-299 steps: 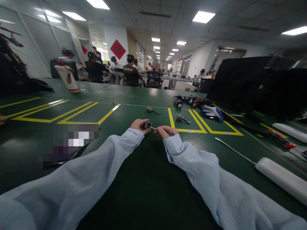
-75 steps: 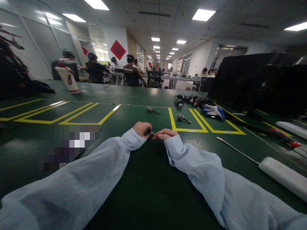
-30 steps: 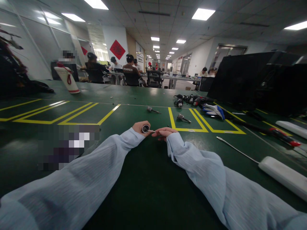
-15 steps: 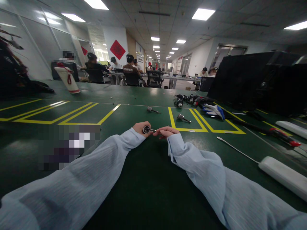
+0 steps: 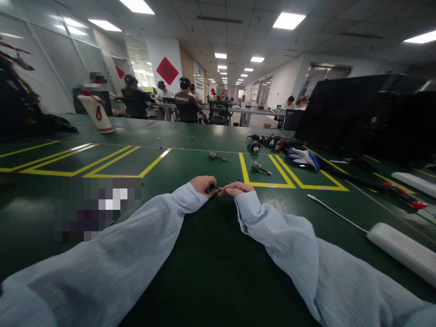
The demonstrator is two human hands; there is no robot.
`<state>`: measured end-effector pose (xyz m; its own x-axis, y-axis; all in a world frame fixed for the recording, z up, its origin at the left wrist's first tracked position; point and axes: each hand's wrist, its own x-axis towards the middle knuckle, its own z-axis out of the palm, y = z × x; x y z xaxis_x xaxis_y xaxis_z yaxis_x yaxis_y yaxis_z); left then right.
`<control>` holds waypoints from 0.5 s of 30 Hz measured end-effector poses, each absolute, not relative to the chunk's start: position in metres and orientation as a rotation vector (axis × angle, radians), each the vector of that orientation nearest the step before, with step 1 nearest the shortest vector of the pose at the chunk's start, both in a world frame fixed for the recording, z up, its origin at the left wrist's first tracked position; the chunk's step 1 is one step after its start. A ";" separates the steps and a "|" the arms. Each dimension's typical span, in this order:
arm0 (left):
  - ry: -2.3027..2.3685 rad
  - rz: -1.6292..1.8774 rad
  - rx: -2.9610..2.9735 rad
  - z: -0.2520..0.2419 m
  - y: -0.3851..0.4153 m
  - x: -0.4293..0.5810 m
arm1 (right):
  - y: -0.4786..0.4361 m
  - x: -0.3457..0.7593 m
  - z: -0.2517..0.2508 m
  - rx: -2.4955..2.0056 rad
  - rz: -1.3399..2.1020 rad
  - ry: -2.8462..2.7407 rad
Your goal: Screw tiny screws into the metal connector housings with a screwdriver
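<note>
My left hand (image 5: 203, 185) is closed around a cup-shaped metal bit (image 5: 211, 187), its round, dark hollow end turned toward me. Close on its right, my right hand (image 5: 235, 188) pinches a thin metal rod (image 5: 220, 188) whose tip reaches the bit. I cannot tell whether the rod goes into it. Beyond my hands lie two similar bits with round metal heads and thin shanks. One bit (image 5: 217, 156) is left of the yellow tape, and the other bit (image 5: 261, 168) lies inside a taped box.
Black corded tools (image 5: 269, 143) and a blue-white glove (image 5: 303, 157) lie at the back right. A white power block (image 5: 402, 250) with a cable (image 5: 337, 213) is at right. A white cup (image 5: 97, 113) stands at far left. Several people sit at desks beyond the green table (image 5: 190, 281).
My left hand and the bit have shifted slightly right and down, turning the hollow end a little. Less of the rod shows between my hands. The bits on the table have not moved.
</note>
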<state>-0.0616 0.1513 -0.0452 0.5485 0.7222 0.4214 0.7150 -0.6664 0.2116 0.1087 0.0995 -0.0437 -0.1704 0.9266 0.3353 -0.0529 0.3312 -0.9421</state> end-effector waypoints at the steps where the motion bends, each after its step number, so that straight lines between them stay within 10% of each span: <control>1: 1.293 0.753 2.755 -0.045 0.151 -0.061 | 0.099 0.109 -0.043 -0.836 1.108 -1.448; 15: 1.316 0.937 2.614 -0.047 0.153 -0.064 | 0.099 0.113 -0.042 -0.824 1.160 -1.419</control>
